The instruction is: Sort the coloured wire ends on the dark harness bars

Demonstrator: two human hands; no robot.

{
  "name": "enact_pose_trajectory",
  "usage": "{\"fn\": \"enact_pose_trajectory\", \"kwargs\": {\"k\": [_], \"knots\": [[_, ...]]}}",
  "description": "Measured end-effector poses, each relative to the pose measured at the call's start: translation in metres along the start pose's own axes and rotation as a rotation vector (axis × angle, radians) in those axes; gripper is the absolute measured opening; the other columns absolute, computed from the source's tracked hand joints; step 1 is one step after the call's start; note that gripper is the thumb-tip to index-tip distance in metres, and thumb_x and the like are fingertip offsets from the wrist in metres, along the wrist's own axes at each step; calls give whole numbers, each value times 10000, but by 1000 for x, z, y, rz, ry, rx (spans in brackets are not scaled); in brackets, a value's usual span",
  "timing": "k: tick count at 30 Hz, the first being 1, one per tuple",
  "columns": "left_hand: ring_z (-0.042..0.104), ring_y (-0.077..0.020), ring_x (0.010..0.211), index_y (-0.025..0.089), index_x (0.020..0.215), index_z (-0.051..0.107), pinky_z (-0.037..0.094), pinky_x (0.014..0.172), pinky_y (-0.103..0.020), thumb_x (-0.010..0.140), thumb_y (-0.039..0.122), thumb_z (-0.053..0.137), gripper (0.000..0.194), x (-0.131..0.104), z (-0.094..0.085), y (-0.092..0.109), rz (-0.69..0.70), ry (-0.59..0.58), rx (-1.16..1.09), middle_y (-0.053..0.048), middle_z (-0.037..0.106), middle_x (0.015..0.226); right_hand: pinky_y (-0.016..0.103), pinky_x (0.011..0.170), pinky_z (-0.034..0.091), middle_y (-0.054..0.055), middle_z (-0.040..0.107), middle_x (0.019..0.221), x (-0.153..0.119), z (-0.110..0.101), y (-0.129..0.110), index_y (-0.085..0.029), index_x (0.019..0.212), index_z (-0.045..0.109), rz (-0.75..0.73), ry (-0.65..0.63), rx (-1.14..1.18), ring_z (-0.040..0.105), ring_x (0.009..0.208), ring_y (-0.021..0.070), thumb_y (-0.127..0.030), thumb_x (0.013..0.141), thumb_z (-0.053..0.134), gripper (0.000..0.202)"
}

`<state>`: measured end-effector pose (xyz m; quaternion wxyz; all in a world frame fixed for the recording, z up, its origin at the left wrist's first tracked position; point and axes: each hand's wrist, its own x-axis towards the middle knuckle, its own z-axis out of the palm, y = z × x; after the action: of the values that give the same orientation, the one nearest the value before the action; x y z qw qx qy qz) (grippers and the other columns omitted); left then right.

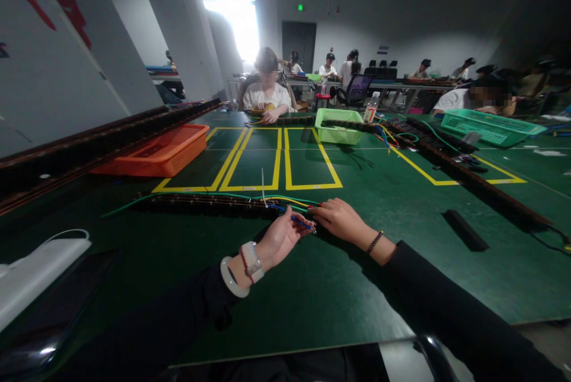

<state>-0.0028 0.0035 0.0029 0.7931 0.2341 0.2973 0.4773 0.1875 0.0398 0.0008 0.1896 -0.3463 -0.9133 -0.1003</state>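
A dark wire bundle [205, 203] lies across the green table in front of me, with a long green wire [120, 209] along its far side. A white cable tie [263, 185] sticks up from its right end. My left hand [283, 238], palm turned up, has its fingers closed around blue wires [303, 224] with small metal ends. Just to the right, my right hand [341, 220] pinches the ends of the yellow wire [289, 202] and others beside it, near red sleeves. Its fingertips partly hide which wires are held.
An orange basket [178, 153] stands at left beneath a long dark channel [111, 132]. Beyond yellow tape frames [281, 159] are a light green basket [339, 135] and a seated person [267, 96]. A black strip [465, 229] lies right; a phone [57, 304] and white power strip [42, 275] lie left.
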Motion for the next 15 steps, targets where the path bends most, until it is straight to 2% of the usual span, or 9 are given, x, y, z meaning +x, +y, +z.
{"fn": "enact_pose_trajectory", "kwargs": {"k": [3,5,7,10,12,15], "knots": [[606,-173,763,107,714,585,470,810,-343,912,343,399,360,-1,2,1,-2,15,-15,-100,626,746,297,637,326,43,594,732,-1,-6,-2,-182,1066,639,21,100,-13,498,693,163,-268,935,443,252],[609,-172,765,105,719,587,473,818,-344,912,347,399,362,-1,2,1,-15,33,-19,-98,627,748,304,652,339,52,590,748,-3,-11,-4,-164,1078,629,-22,187,50,488,693,164,-281,951,387,298],[611,-165,756,105,720,587,479,815,-338,915,347,393,366,0,1,1,-29,53,-24,-88,624,741,314,677,358,59,592,779,-5,-16,-7,-154,1122,602,-144,227,118,489,709,168,-331,949,376,335],[608,-151,728,99,715,589,490,793,-317,923,351,371,393,1,-1,0,-30,60,-33,-74,610,706,328,697,386,55,597,787,-5,-18,-14,-145,1183,558,-323,227,121,494,721,175,-416,907,462,399],[610,-151,731,93,718,592,493,789,-311,928,345,357,403,3,-3,-1,-29,34,-51,-79,611,704,326,702,403,58,609,811,-4,-15,-19,-137,1194,544,-363,229,98,500,735,176,-384,888,517,395],[617,-161,782,95,740,597,486,814,-321,931,311,356,377,6,-4,-2,-20,2,-62,-101,637,764,312,691,416,62,614,838,-1,-10,-20,-140,1192,539,-365,230,91,503,740,166,-242,908,486,306]]}}
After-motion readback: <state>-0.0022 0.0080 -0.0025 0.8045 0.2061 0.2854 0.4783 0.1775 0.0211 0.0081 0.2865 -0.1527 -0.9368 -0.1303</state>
